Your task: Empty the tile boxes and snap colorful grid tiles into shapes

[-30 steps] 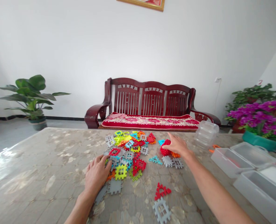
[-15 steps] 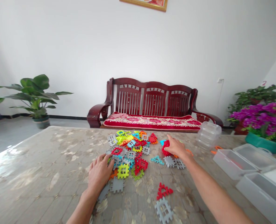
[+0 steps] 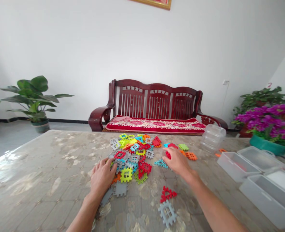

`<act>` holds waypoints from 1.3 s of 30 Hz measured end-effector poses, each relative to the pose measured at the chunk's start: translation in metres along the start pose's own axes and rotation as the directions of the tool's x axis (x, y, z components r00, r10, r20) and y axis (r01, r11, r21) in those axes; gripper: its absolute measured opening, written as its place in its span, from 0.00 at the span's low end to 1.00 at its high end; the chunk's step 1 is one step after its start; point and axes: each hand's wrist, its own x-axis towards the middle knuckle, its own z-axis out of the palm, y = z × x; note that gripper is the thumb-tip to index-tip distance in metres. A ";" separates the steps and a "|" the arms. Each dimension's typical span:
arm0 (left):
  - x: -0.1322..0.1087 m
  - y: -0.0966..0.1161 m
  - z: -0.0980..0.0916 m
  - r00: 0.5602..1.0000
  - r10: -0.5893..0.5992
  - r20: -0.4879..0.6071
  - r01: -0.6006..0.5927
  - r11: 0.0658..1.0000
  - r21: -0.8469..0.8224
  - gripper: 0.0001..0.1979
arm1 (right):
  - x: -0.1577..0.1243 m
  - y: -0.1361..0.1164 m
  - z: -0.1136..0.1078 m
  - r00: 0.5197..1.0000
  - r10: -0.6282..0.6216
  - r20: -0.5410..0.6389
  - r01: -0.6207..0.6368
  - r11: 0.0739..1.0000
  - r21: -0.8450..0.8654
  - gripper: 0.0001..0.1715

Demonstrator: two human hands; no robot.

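My left hand (image 3: pixel 103 174) lies at the left edge of a heap of coloured interlocking plastic pieces, fingers spread and touching it. A lime square piece (image 3: pixel 126 175) is just right of that hand. My right hand (image 3: pixel 178 160) is right of the heap, its fingers bent around a red piece (image 3: pixel 168 155), partly hidden. Beside its fingertips lies a blue triangular piece (image 3: pixel 161 163). Nearer me are a red triangular piece (image 3: pixel 167 194) and a grey window piece (image 3: pixel 167 213). Beyond the right hand lie a green piece (image 3: pixel 183 147) and an orange piece (image 3: pixel 191 156).
Clear open boxes (image 3: pixel 268 196) stand on the right of the patterned table (image 3: pixel 67 180), with a stacked clear container (image 3: pixel 213 137) behind them. Purple flowers (image 3: pixel 270 120) are at the right edge. A wooden bench (image 3: pixel 100 118) stands beyond the table.
My right hand has moved nearer to me, now covering the place where grey pieces lay, and the orange and green pieces behind it show more. My left hand has hardly moved.
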 end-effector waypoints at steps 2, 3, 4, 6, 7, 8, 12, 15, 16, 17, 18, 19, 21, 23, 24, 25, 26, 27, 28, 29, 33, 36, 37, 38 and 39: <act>0.000 0.001 -0.001 1.000 -0.002 0.008 0.002 1.000 0.001 0.22 | -0.013 -0.006 0.014 0.999 -0.043 0.033 0.041 0.998 0.036 0.24; 0.000 0.001 -0.002 1.000 -0.005 0.012 0.005 1.000 0.003 0.22 | -0.018 -0.008 0.020 0.997 -0.059 0.045 0.057 0.998 0.037 0.25; 0.000 0.001 -0.002 1.000 -0.006 0.015 0.006 1.000 0.004 0.22 | -0.023 -0.009 0.026 0.996 -0.070 0.055 0.069 0.997 0.033 0.25; -0.001 0.002 -0.003 1.000 -0.005 0.014 0.005 1.000 0.003 0.22 | -0.029 -0.011 0.035 0.992 -0.095 0.083 0.093 0.995 0.023 0.24; -0.001 0.002 -0.003 1.000 -0.003 0.011 0.003 1.000 0.000 0.22 | -0.030 -0.012 0.038 0.990 -0.105 0.097 0.103 0.994 0.022 0.23; -0.001 0.001 -0.002 1.000 -0.001 0.007 0.001 1.000 -0.003 0.22 | -0.031 -0.014 0.040 0.989 -0.111 0.100 0.109 0.994 0.023 0.22; -0.001 0.000 0.000 1.000 0.003 -0.009 -0.003 1.000 -0.012 0.22 | -0.032 -0.026 0.043 0.985 -0.162 0.058 0.158 0.986 0.059 0.22; -0.001 0.000 0.000 1.000 0.006 -0.018 -0.007 1.000 -0.013 0.21 | -0.031 -0.039 0.047 0.965 -0.254 0.067 0.245 0.962 0.121 0.27; -0.001 0.000 0.000 1.000 0.006 -0.017 -0.006 1.000 -0.012 0.21 | -0.031 -0.042 0.049 0.956 -0.281 0.080 0.269 0.953 0.139 0.28; -0.001 0.000 0.000 1.000 0.005 -0.014 -0.005 1.000 -0.010 0.21 | -0.031 -0.045 0.051 0.948 -0.303 0.095 0.287 0.946 0.151 0.27; 0.000 0.000 0.000 1.000 0.005 -0.009 -0.005 1.000 -0.007 0.22 | -0.031 -0.048 0.053 0.942 -0.318 0.106 0.300 0.941 0.158 0.25; 0.000 0.000 -0.001 1.000 0.004 -0.004 -0.004 1.000 -0.003 0.22 | -0.032 -0.050 0.055 0.939 -0.324 0.111 0.305 0.939 0.160 0.23; 0.000 0.001 -0.001 1.000 0.005 0.008 -0.005 1.000 0.006 0.22 | -0.032 -0.052 0.057 0.944 -0.313 0.108 0.296 0.944 0.148 0.18; 0.000 0.001 -0.002 1.000 0.002 0.017 -0.003 1.000 0.013 0.22 | -0.032 -0.051 0.058 0.959 -0.269 0.092 0.258 0.959 0.119 0.15; 0.000 0.001 -0.002 1.000 -0.001 0.021 0.000 1.000 0.015 0.22 | -0.032 -0.050 0.059 0.967 -0.241 0.082 0.232 0.967 0.104 0.14; 0.000 0.001 -0.003 1.000 -0.003 0.026 0.003 1.000 0.017 0.22 | -0.032 -0.049 0.058 0.974 -0.214 0.070 0.206 0.974 0.096 0.14; 0.000 0.002 -0.003 1.000 -0.005 0.030 0.005 1.000 0.019 0.22 | -0.033 -0.048 0.058 0.980 -0.190 0.056 0.184 0.978 0.099 0.15; 0.000 0.002 -0.003 0.999 -0.007 0.033 0.006 1.000 0.020 0.23 | -0.033 -0.047 0.058 0.985 -0.170 0.041 0.164 0.979 0.118 0.15; 0.000 0.002 -0.004 0.999 -0.008 0.036 0.007 1.000 0.022 0.23 | -0.033 -0.045 0.058 0.988 -0.150 0.025 0.145 0.978 0.150 0.15; 0.000 0.002 -0.004 0.999 -0.009 0.039 0.008 1.000 0.023 0.23 | -0.033 -0.044 0.057 0.992 -0.127 0.009 0.123 0.974 0.189 0.16; 0.000 0.002 -0.004 0.999 -0.008 0.040 0.007 1.000 0.019 0.23 | -0.032 -0.039 0.053 0.999 -0.029 -0.033 0.038 0.946 0.323 0.21; 0.000 0.001 -0.003 1.000 -0.005 0.031 0.004 1.000 0.010 0.23 | -0.029 -0.033 0.052 1.000 0.013 -0.019 -0.005 0.933 0.361 0.23; 0.000 0.001 -0.003 1.000 -0.005 0.028 0.004 1.000 0.010 0.23 | -0.029 -0.031 0.052 1.000 0.022 -0.013 -0.015 0.933 0.360 0.23; 0.000 0.001 -0.003 1.000 -0.006 0.027 0.006 1.000 0.010 0.23 | -0.028 -0.029 0.052 1.000 0.028 -0.009 -0.023 0.935 0.355 0.23; 0.000 0.001 -0.002 1.000 -0.006 0.025 0.006 1.000 0.010 0.23 | -0.028 -0.027 0.053 0.999 0.032 -0.010 -0.027 0.937 0.348 0.23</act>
